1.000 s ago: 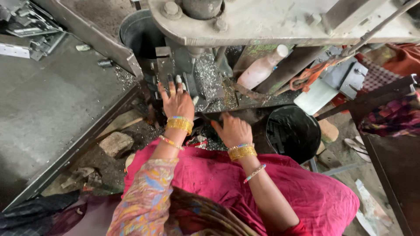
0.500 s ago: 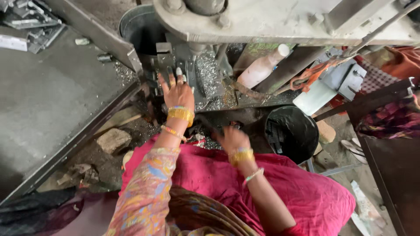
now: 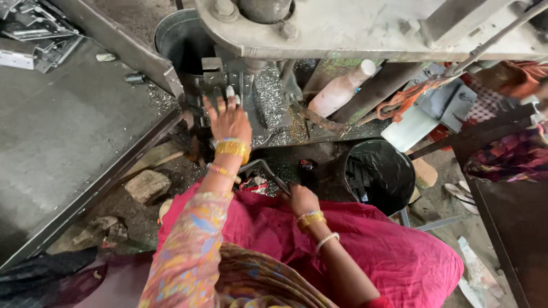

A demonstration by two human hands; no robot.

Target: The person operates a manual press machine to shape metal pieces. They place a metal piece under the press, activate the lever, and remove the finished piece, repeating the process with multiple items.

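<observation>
My left hand (image 3: 228,122) reaches up to the dark die block (image 3: 214,85) of a metal press (image 3: 354,28). Its fingers are spread and lie flat on the block, and one fingertip looks pale or capped. Metal shavings (image 3: 268,97) cover the press bed beside it. My right hand (image 3: 302,199) is low, just above my pink-clothed lap (image 3: 399,256). Its fingers are curled at the end of a bent metal rod (image 3: 265,171). Whether it grips the rod is hidden. Both wrists wear gold bangles.
A black bucket (image 3: 379,171) holding dark parts stands right of my knees. Behind the press is a grey metal bucket (image 3: 182,40), with a pink bottle (image 3: 339,91) leaning nearby. A grey steel table (image 3: 63,131) with stacked metal pieces (image 3: 34,28) fills the left. Stones (image 3: 147,185) lie below it.
My right hand has dropped from the dark plate under the press down toward my lap. My left hand has stayed at the die block, shifting slightly.
</observation>
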